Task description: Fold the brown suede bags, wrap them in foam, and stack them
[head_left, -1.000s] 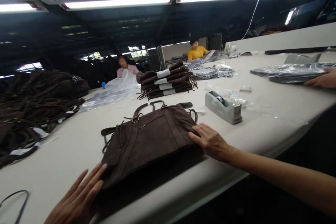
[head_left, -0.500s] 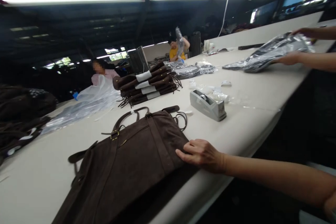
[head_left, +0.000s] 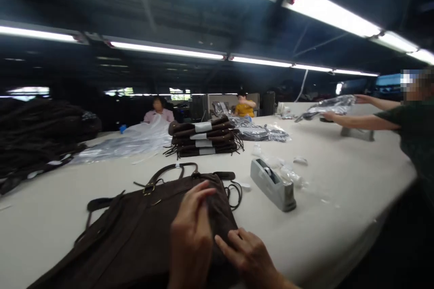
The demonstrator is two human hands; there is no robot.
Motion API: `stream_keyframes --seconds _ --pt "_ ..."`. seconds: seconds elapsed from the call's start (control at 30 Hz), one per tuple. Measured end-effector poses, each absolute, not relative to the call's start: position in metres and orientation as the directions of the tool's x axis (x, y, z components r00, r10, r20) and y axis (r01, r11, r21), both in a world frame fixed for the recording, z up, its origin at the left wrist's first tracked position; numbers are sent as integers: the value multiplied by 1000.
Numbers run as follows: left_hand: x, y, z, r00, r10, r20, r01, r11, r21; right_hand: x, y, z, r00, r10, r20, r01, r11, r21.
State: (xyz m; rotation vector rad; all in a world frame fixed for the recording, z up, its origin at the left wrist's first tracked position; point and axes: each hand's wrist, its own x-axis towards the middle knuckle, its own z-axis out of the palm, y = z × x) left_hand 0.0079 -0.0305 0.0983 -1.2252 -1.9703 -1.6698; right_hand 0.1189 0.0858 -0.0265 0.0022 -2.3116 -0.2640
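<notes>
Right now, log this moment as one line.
left hand: over brown bag, blurred | right hand: at bag's edge | tape dispenser: on table

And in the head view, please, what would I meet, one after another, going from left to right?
Dark heap, clear plastic sheeting, left hand, right hand, tape dispenser, plastic-wrapped bundle, person in dark shirt.

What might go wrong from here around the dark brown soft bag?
The loose dark cord loops beside the dark brown soft bag might snag the nearby grey plastic tape dispenser if the bag shifts.
The stack of folded brown goods with pale bands, several layers high, could slide if bumped.
The bare left hand and right hand, close together, might bump.
</notes>
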Motion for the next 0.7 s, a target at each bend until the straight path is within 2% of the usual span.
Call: stream_keyframes --seconds 0.07,0.13,0.2,0.27,0.37,0.43,0.5,0.53,0.6,0.7 --pt "13 13 127 -535 564 630 734 -60 676 121 89 -28 -660 -82 747 90 978 186" --pt "-2 47 151 -481 631 609 773 -23 634 122 88 -28 -653 -56 755 91 984 151" --pt "-28 61 152 -434 690 579 818 33 574 124 85 -26 -636 -30 771 77 992 102" --pt "-55 51 126 -404 732 549 857 93 507 124 81 -26 -617 7 787 77 996 52" --pt "-91 7 58 -402 763 507 880 168 445 121 76 -29 -587 84 805 117 993 -18" --pt "-111 -26 15 -441 753 488 868 218 447 119 72 -32 -557 122 822 132 990 -57" --pt "-124 -48 -12 -566 668 483 803 317 504 122 67 -32 -539 175 824 121 984 -129" --pt "-128 -54 -19 -575 664 478 797 323 510 125 65 -30 -539 229 811 105 973 -205" --pt "-131 -58 -24 -545 690 476 817 310 486 134 63 -23 -564 364 741 20 903 -429" --pt "-134 -55 -19 -464 727 506 876 294 382 146 76 -11 -642 521 562 -209 587 -783"
